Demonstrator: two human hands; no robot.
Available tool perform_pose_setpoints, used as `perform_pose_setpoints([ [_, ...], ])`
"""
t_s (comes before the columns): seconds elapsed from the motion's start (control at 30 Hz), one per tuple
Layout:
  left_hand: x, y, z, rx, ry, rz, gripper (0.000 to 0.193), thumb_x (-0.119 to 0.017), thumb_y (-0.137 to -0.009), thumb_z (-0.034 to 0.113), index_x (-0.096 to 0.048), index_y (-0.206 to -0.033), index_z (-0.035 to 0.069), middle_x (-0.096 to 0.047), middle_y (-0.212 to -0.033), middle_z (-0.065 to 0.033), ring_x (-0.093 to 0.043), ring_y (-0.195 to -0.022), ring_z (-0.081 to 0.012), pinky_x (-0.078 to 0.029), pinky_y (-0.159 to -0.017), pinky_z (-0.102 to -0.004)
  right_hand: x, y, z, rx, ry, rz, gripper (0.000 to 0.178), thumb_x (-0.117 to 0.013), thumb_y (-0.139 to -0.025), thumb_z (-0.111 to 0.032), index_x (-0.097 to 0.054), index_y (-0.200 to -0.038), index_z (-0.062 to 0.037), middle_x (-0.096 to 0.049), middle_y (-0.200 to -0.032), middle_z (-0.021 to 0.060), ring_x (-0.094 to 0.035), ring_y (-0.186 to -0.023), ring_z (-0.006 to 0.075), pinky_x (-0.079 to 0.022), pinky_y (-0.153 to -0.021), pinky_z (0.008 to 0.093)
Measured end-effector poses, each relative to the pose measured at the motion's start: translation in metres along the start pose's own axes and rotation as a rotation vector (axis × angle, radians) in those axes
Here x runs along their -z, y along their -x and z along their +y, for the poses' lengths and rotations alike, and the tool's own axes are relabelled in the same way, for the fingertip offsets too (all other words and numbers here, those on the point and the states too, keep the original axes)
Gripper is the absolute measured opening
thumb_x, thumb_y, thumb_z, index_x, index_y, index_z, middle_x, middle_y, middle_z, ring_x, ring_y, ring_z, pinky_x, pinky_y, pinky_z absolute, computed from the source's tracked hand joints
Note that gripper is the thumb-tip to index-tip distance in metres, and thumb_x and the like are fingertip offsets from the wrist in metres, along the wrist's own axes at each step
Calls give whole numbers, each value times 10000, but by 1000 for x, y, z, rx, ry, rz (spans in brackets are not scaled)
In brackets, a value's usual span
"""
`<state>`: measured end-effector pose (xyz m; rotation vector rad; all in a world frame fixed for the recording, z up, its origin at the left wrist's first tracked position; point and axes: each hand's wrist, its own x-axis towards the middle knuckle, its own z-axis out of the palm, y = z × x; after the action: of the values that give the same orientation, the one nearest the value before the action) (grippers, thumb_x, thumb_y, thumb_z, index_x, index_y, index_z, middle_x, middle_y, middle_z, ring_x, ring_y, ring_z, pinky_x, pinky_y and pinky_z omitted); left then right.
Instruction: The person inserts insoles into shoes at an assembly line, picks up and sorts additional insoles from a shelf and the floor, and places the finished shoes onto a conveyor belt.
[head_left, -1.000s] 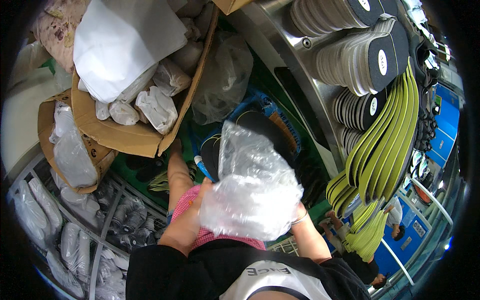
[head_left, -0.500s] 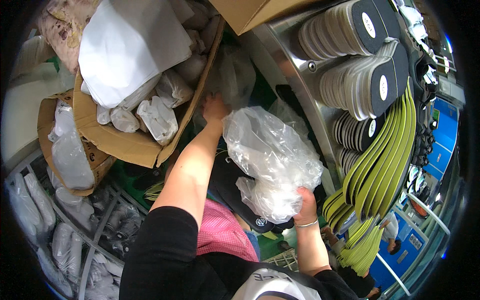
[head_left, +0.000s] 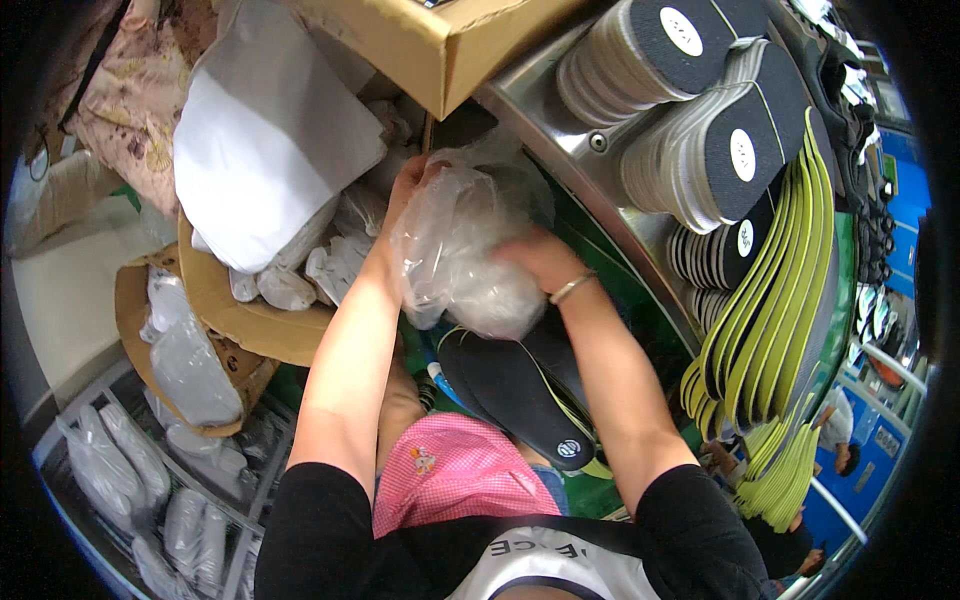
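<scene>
A crumpled clear plastic bag (head_left: 480,285) bunches up between my two hands, in front of my body. My left hand (head_left: 412,185) is closed on the bag's upper left edge, its fingers partly covered by the film. From the right, my right hand (head_left: 545,258) grips the bag's side; its fingertips are blurred and sunk into the plastic. Black insoles (head_left: 515,390) with a yellow-green edge lie below the bag, above my pink checked apron (head_left: 455,470).
On the left stands a cardboard box (head_left: 265,330) with white sheets (head_left: 270,130) and wrapped bundles. A smaller carton (head_left: 230,385) and a rack of bagged insoles (head_left: 120,460) are nearby. At right, a metal table (head_left: 555,130) bears stacked insoles (head_left: 690,150). Another carton (head_left: 440,50) juts in above.
The bag has moved left and up, toward my left hand, which now holds its edge. My right hand has risen from the bag's bottom to its side. The view has shifted slightly.
</scene>
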<state>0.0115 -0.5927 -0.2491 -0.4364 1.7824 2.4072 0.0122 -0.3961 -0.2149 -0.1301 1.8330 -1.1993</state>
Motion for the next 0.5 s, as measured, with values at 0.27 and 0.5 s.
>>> perform_pose_setpoints([
  [0.27,-19,44,80,198,-429,-51,339,-446,-834,194,-497,-1125,28,-522,-1111,-114,-481,-1020,-198,-360,-881,-306,-14,-57,17,167,236,408,308,-488,-808,-195,-520,-1053,-12,-522,-1092,126,-503,-961,285,-418,-818,373],
  [0.5,-45,77,96,-171,-305,-374,355,-450,-842,95,-438,-1196,75,-440,-1229,-85,-402,-1138,-206,-298,-952,-308,-54,-115,44,190,290,587,320,-449,-822,-211,-513,-1061,-8,-523,-1088,137,-497,-973,288,-389,-849,357],
])
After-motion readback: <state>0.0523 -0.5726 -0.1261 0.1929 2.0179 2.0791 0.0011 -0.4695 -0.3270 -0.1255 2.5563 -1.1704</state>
